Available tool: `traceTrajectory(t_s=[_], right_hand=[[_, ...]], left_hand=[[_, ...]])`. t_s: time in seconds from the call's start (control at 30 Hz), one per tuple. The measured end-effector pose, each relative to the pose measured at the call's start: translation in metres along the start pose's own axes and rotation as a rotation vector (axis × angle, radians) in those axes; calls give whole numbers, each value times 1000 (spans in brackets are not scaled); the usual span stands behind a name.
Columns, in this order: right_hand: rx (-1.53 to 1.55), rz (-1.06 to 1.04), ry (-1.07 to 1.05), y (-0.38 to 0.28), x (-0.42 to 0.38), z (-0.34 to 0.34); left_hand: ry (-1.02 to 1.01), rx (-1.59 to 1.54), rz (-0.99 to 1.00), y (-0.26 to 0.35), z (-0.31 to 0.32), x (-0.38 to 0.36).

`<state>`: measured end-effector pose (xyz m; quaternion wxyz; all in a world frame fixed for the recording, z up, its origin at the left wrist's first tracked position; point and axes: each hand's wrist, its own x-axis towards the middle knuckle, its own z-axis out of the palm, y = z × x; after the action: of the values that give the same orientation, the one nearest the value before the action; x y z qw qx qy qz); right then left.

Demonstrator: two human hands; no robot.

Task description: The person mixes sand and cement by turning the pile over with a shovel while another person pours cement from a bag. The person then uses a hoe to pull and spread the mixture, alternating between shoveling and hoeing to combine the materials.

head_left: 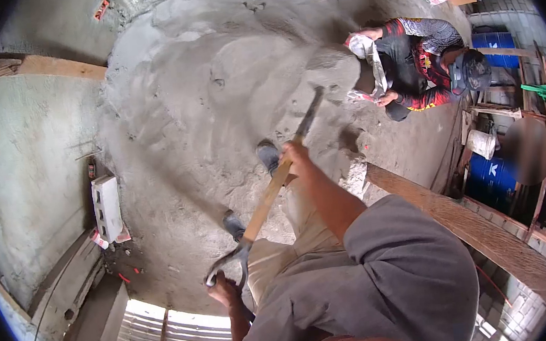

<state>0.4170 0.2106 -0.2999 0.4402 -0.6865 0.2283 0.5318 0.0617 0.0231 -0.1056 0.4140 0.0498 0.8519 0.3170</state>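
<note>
Left grip (225, 290) wrapped round end handle of shovel (264, 207). Right grip (295, 156) curled round wooden shaft, lower down, near metal end. Shovel slants across in front of body, just beside boots (267, 153); metal tip at grey sand (176, 107) on floor. Co-worker (434, 43) crouches beyond tip, to right, both hands on pale bag (378, 73). Concrete block (106, 204) by left wall. Wooden beam (459, 222) on right, blue drum (489, 176) beyond it.
</note>
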Motion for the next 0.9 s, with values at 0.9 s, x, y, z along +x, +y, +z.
traceTrajectory(t_s=[0.9], right_hand=[[-231,382,-245,380,-79,86]], left_hand=[[489,-5,-36,-35,-228,27]])
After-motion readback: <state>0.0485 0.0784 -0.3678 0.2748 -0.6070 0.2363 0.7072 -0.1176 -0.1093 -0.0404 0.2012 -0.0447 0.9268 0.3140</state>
